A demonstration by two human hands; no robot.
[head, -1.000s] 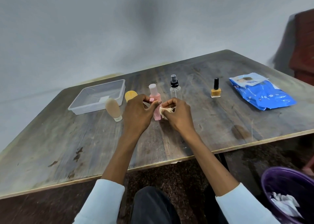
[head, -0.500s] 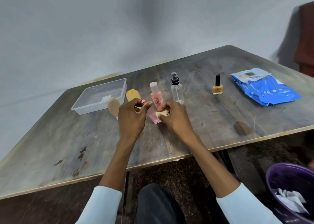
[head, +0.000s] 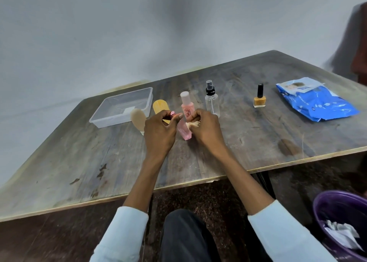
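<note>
My left hand [head: 158,134] hovers over the wooden table [head: 258,142] with its fingers curled in and holding nothing. One pink-painted nail shows, and the thumb points toward my right hand. My right hand [head: 206,130] pinches a small, yellow-stained cotton wad [head: 193,125] right beside the left thumb tip. A pink bottle with a white cap [head: 186,110] stands just behind and between the two hands.
A clear spray bottle [head: 212,102], a yellow nail polish bottle [head: 259,99] and a blue wipes packet [head: 317,104] lie to the right. To the left are a clear plastic tray [head: 117,122], a beige tube [head: 137,118] and a yellow file [head: 159,105]. A purple bin [head: 325,212] sits on the floor at right.
Both hands stay together by the pink bottle. The wad in my right hand shifts slightly against the left thumb, and the view drifts a little.
</note>
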